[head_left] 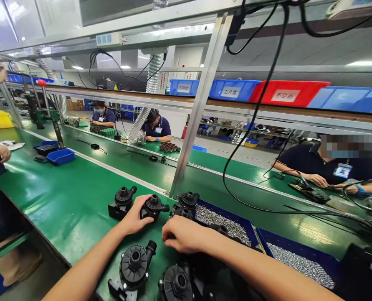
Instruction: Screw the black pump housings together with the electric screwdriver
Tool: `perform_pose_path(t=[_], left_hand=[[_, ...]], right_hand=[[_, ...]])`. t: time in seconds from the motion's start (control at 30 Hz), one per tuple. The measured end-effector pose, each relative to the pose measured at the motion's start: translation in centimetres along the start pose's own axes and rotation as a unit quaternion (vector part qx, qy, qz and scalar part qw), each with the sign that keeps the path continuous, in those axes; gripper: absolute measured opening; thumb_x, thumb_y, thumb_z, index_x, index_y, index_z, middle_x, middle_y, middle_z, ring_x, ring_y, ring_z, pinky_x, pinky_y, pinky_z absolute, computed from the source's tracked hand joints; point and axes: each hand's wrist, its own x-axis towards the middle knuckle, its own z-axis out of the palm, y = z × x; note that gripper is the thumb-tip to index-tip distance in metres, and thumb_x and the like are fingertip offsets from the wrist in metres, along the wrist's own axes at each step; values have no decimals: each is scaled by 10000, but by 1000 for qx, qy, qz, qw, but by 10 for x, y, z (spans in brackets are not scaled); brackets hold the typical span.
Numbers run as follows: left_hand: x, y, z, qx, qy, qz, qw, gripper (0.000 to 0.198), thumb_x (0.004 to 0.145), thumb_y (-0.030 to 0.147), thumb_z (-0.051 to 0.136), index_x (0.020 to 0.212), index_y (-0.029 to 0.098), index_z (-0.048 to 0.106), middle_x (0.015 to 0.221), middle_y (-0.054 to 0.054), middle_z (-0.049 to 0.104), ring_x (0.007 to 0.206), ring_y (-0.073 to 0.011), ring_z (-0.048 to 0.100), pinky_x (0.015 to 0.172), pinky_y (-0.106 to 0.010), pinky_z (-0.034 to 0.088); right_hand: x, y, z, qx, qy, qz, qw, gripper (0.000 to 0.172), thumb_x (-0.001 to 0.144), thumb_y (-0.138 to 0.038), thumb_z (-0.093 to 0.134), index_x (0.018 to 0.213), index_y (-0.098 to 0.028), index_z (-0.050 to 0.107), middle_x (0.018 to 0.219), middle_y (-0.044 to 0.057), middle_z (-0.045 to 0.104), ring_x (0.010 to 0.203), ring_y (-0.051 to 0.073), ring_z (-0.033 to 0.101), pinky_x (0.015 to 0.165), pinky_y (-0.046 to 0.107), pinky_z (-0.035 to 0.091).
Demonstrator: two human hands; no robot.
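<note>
My left hand (136, 219) is closed around the side of a black water pump (154, 204) standing on the green bench. To the right, my right hand (184, 233) has its fingers curled down over the bench; whatever may be in them is hidden. Just behind that hand are more black pumps, one of them an upright pump (188, 200) by the metal post. Another pump (122, 200) stands left of my left hand. Nearer to me are a pump with a side spout (135, 265) and a further pump (176, 284), partly cut off by the frame's edge.
Blue trays of screws (225, 221) and small metal parts (301, 263) lie at right. A metal post (201, 100) rises behind the pumps, and a black cable (236, 154) hangs beside it. Blue bins (60, 156) sit farther left. Several people work nearby.
</note>
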Motion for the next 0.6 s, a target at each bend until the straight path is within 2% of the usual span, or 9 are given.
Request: perform_pose_path(t=[0.07,0.13,0.23,0.33,0.4,0.47,0.6], left_hand=[[0,-3,-4,4,-5,8,1000,815,821,258,846,1582,250,556,1631,-170,521,1565,-394,423,1362,-655,252],[1,-4,-8,10,-7,14,1000,792,834,192,793,1586,270,559,1665,-151,496,1595,-378,387,1375,-653,225],[1,-4,-15,15,-8,10,1000,762,872,120,696,1598,301,555,1713,-123,455,1629,-355,349,1382,-661,203],[2,-4,-18,19,-16,8,1000,742,896,91,634,1603,299,548,1734,-113,430,1641,-342,347,1390,-652,204],[3,-5,-18,23,-21,14,999,751,883,53,579,1600,273,541,1733,-116,434,1642,-328,355,1398,-628,214],[5,-6,-16,21,-19,20,999,784,841,10,517,1589,242,536,1718,-113,461,1637,-305,377,1407,-592,225],[9,-9,-13,12,-4,6,1000,823,756,-9,456,1547,195,560,1650,-93,558,1582,-271,475,1401,-524,281]], right_hand=[[19,5,3,-41,-32,-6,999,292,907,-103,780,1174,-178,873,1108,115,864,1027,293,806,786,306,528],[34,6,7,-74,-68,-13,995,232,848,-89,849,1063,-165,892,1006,135,863,982,333,812,720,320,509],[41,4,14,-96,-111,-18,989,200,824,-243,962,995,-163,895,930,141,854,920,353,815,647,320,475],[33,1,15,-100,-144,3,985,332,863,-458,959,1005,-165,895,931,155,850,908,360,818,640,329,490],[26,-1,13,-93,-158,38,982,408,885,-525,932,1025,-144,892,963,183,844,924,371,817,654,337,514],[23,-2,10,-73,-162,71,981,461,860,-522,956,1108,-140,880,1035,200,841,963,384,817,660,339,523],[27,-5,7,-18,-181,84,980,449,848,-349,988,1238,-180,847,1139,178,843,1059,375,818,664,327,495]])
